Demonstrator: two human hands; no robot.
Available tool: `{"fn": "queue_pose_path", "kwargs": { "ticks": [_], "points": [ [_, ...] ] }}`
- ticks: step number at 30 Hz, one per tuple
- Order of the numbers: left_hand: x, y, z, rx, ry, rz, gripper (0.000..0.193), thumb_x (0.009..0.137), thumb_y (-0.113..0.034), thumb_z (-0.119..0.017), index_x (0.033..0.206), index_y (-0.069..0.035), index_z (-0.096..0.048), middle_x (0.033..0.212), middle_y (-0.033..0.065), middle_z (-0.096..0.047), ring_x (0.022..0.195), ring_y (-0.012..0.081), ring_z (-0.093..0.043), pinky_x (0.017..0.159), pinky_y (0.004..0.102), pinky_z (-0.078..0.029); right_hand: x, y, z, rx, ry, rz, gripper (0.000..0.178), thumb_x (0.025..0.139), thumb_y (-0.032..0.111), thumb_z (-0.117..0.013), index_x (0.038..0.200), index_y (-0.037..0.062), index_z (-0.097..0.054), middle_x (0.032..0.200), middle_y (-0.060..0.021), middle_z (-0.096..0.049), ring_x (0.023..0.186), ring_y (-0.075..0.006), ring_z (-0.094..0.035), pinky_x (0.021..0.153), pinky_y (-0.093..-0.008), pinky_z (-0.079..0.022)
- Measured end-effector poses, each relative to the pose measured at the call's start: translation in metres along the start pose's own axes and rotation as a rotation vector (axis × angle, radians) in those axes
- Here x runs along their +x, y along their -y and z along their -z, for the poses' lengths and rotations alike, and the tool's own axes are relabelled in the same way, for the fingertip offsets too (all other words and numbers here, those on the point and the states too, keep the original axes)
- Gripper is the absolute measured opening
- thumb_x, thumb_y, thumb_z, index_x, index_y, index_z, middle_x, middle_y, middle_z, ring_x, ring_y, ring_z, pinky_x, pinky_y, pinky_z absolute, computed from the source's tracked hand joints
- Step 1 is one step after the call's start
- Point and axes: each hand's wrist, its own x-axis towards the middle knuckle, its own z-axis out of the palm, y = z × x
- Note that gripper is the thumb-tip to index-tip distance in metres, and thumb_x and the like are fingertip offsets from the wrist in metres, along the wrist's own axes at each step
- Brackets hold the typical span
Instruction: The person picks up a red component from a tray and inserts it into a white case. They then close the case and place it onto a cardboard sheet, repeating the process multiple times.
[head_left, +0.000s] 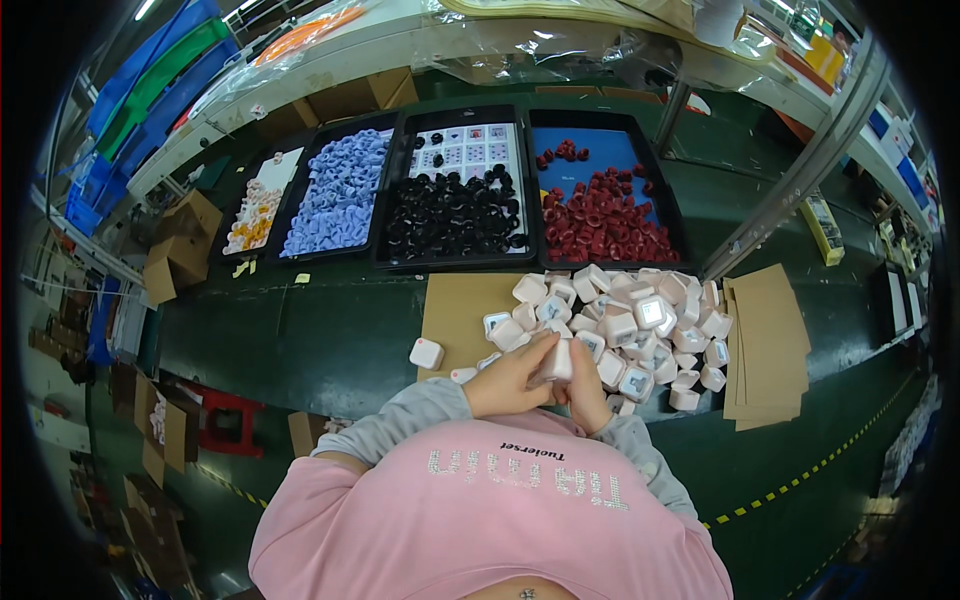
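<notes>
Close to my body, both hands are closed around one small white rounded-square case [557, 362]. My left hand [508, 382] grips it from the left, and my right hand [586, 388] meets it from the right. Part of the case is hidden behind my fingers. Just beyond my hands lies a heap of similar white cases [620, 325], several with a grey or bluish face showing. A single white case [427, 353] with a small red dot rests apart to the left. Brown cardboard [455, 300] lies beneath part of the heap.
Along the far side stand black trays holding red pieces [610, 220], black pieces [450, 215], blue pieces [340, 190] and white-and-orange pieces [253, 213]. Flat cardboard sheets [768, 345] are stacked at the right. A metal post [800, 160] rises at the far right.
</notes>
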Motion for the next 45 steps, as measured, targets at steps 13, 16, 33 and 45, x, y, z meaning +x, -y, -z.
{"fn": "queue_pose_path", "kwargs": {
  "ticks": [13, 16, 33, 45],
  "points": [
    [0.005, -0.008, -0.002, 0.183, 0.141, 0.148, 0.070, 0.076, -0.010, -0.061, 0.139, 0.000, -0.033, 0.121, 0.0243, -0.055, 0.106, 0.0380, -0.059, 0.086, 0.0389, -0.050, -0.009, 0.018, -0.007, 0.264, 0.002, -0.286, 0.042, 0.098, 0.049, -0.038, 0.107, 0.0117, -0.054, 0.077, 0.0005, -0.057, 0.055, -0.0060, -0.047, 0.043, -0.0219, -0.032],
    [0.005, 0.010, -0.007, -0.408, 0.029, 0.157, 0.067, 0.080, -0.009, -0.058, 0.141, -0.002, -0.033, 0.118, 0.0166, -0.057, 0.103, 0.0256, -0.061, 0.082, 0.0332, -0.051, -0.011, 0.014, 0.001, -0.037, 0.037, -0.095, 0.043, 0.096, 0.032, -0.051, 0.127, 0.0032, -0.040, 0.116, -0.0124, -0.052, 0.098, -0.0208, -0.057, 0.079, -0.0300, -0.050],
    [-0.001, 0.025, 0.012, -0.423, 0.159, 0.332, 0.058, 0.079, 0.001, -0.052, 0.135, 0.003, -0.037, 0.101, 0.0085, -0.060, 0.085, 0.0097, -0.059, 0.066, 0.0237, -0.049, -0.003, 0.020, 0.013, -0.641, 0.355, 0.568, 0.064, 0.075, 0.008, -0.068, 0.133, 0.0025, -0.041, 0.137, -0.0183, -0.040, 0.126, -0.0363, -0.039, 0.106, -0.0414, -0.031],
    [-0.002, 0.037, 0.005, -0.331, 0.049, 0.348, 0.049, 0.076, -0.009, -0.060, 0.124, 0.003, -0.051, 0.087, 0.0090, -0.062, 0.069, 0.0130, -0.055, 0.061, 0.0268, -0.046, -0.009, 0.015, 0.006, -0.527, 0.328, 0.493, 0.060, 0.073, 0.004, -0.070, 0.128, 0.0037, -0.044, 0.128, -0.0155, -0.043, 0.123, -0.0336, -0.041, 0.104, -0.0369, -0.033]
  ]
}}
